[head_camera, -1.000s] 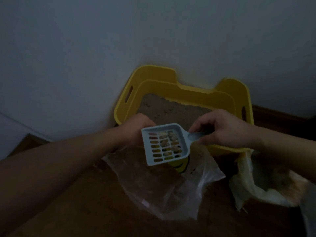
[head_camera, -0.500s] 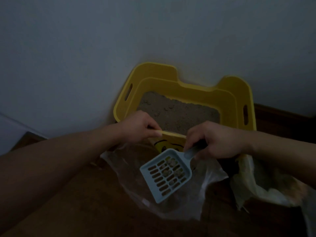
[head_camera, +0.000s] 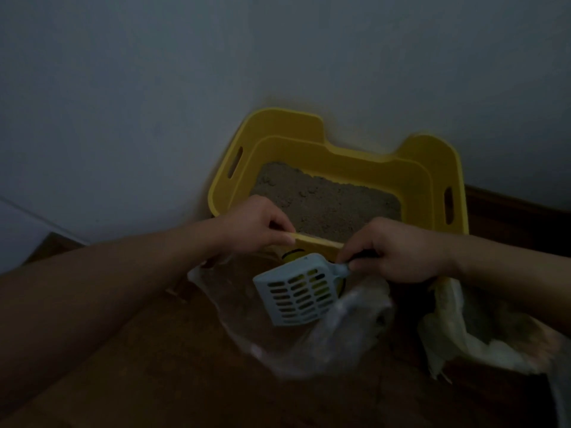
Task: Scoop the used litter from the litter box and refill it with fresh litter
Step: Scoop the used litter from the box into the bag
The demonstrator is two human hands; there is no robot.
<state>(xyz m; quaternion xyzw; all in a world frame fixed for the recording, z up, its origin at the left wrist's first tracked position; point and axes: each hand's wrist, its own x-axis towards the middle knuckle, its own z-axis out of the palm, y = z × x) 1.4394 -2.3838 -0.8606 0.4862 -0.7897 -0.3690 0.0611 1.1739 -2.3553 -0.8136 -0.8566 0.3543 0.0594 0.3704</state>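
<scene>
The right hand has its fingers curled tight round the handle of the blue scoop. A moment ago the scoop held lumps. Now it tips down over the clear bag and looks empty, so one load is out.

The left hand is curled at the front edge of the yellow litter box — I cannot tell what it holds. Brown litter fills the box, and that front edge stands in the scoop's way back. A pale bag lies on the floor at the right.
</scene>
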